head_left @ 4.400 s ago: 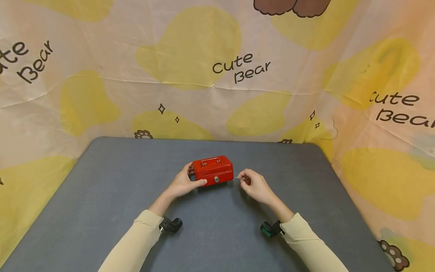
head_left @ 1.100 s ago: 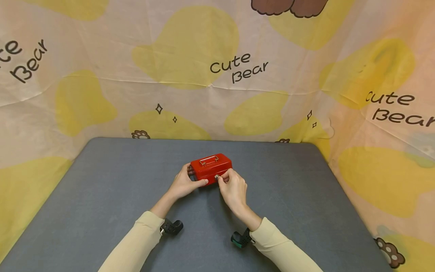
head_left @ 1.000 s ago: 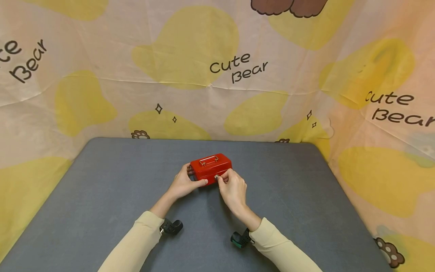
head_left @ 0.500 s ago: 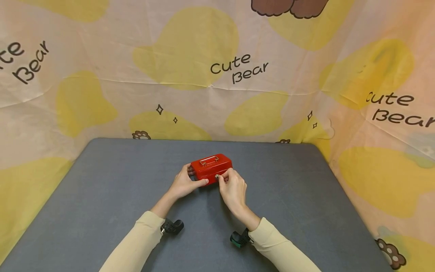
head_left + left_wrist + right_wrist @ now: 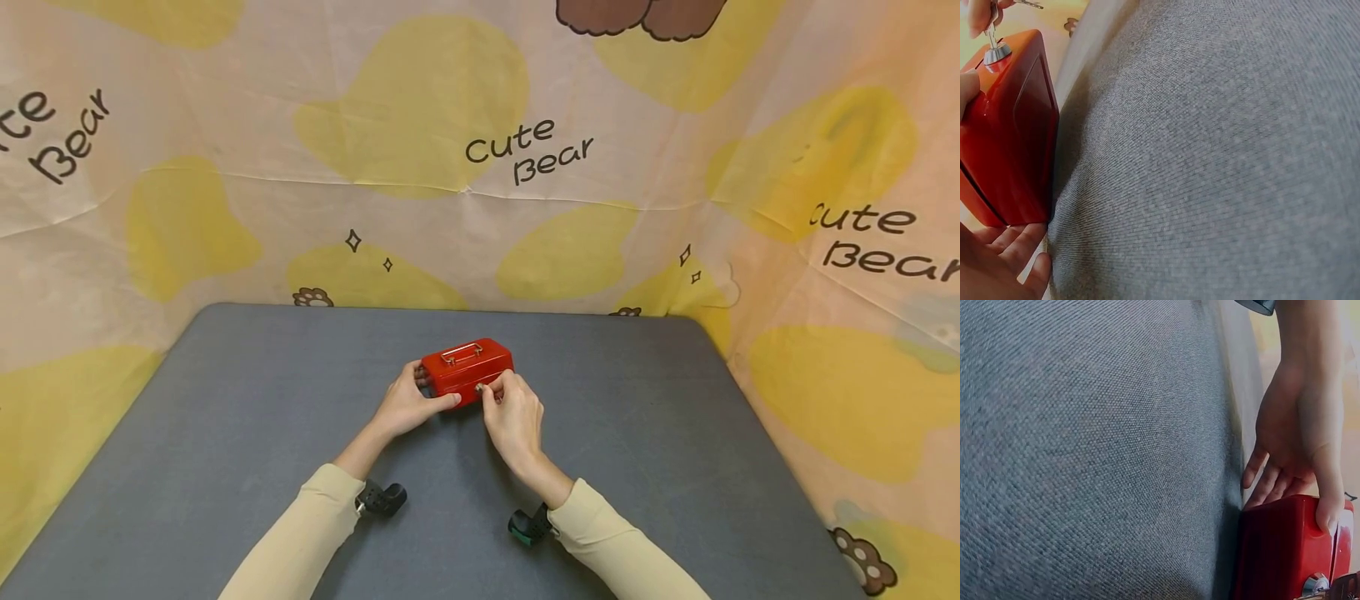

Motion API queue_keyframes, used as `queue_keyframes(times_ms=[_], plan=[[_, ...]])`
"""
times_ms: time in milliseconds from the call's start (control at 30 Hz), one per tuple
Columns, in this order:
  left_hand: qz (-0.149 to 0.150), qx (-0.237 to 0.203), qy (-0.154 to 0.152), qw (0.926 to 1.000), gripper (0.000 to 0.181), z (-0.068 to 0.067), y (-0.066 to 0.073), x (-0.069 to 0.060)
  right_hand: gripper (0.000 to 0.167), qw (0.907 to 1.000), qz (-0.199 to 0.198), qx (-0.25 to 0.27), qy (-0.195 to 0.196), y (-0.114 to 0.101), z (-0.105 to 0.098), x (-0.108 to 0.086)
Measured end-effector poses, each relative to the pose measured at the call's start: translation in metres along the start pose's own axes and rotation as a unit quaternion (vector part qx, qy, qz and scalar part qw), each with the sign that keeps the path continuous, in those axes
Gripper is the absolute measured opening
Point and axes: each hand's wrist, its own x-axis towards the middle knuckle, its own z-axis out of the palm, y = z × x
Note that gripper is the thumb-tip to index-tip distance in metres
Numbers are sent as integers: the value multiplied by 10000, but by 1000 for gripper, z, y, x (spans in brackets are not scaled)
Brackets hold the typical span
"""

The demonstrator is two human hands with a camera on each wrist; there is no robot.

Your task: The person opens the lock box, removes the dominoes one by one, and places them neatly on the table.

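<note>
A red cash box [image 5: 465, 371] with a wire handle on its lid sits on the table, lid down. My left hand [image 5: 405, 407] grips its left end, thumb on the front face and the other fingers at the side. On the front is a round silver lock [image 5: 997, 54]. A small key [image 5: 992, 32] stands in this lock in the left wrist view, and my right hand [image 5: 516, 418] pinches it. A second key [image 5: 1029, 4] hangs beside those fingers. In the head view the key is mostly hidden by the right fingertips.
The grey tabletop [image 5: 300, 375] spreads around the box on all sides. A patterned cloth backdrop [image 5: 420, 108] rises behind the table and along its sides. Black wrist devices sit on both wrists, the left wristband [image 5: 381, 498] close above the table.
Since the earliest frame, my right hand has brought the key from beside the box's right end to the front lock. Over the last second, both hands and the box stay almost still.
</note>
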Motion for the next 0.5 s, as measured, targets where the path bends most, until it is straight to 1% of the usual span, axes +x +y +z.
queue_keyframes(times_ms=[233, 500], plan=[[-48, 9, 17, 10000, 89, 1, 0, 1, 16, 9999, -99, 23, 127, 0, 2, 1], [-80, 2, -4, 10000, 89, -1, 0, 2, 15, 9997, -160, 89, 164, 1, 4, 0]])
